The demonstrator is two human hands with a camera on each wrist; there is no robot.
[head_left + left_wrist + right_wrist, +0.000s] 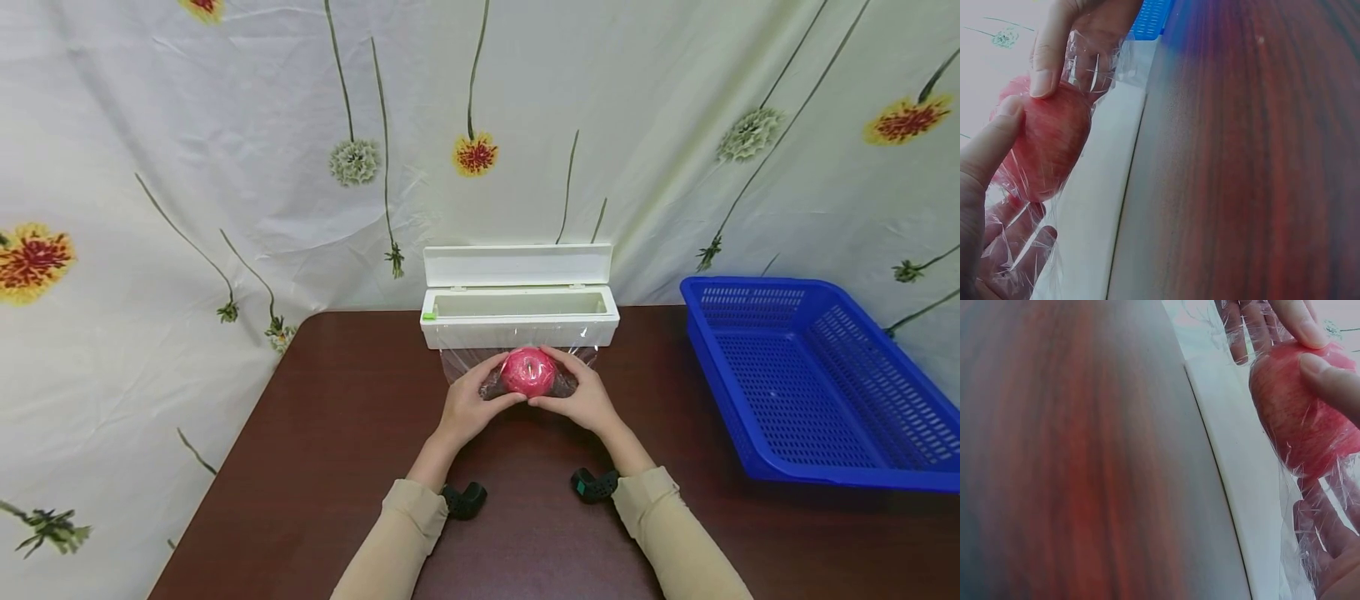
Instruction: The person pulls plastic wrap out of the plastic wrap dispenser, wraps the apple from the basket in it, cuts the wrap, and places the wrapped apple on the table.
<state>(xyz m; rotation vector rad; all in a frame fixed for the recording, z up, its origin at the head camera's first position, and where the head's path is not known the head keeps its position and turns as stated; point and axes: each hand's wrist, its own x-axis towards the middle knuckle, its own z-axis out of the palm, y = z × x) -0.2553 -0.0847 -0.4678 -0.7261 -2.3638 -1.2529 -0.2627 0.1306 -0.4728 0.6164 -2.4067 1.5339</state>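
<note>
A red apple with streaked skin is covered in clear cling film. My left hand grips it from the left and my right hand from the right. In the left wrist view both thumbs press on the near face of the apple, their tips close together. Behind it, the other fingers show through crinkled film. The right wrist view has the film drawn tight over the apple. From the hands the sheet runs back to a white cling film box, its hinged lid raised.
A blue plastic basket with slotted walls stands on the right of the dark brown table. Behind the table hangs a white flowered cloth. Black wrist devices sit at both cuffs.
</note>
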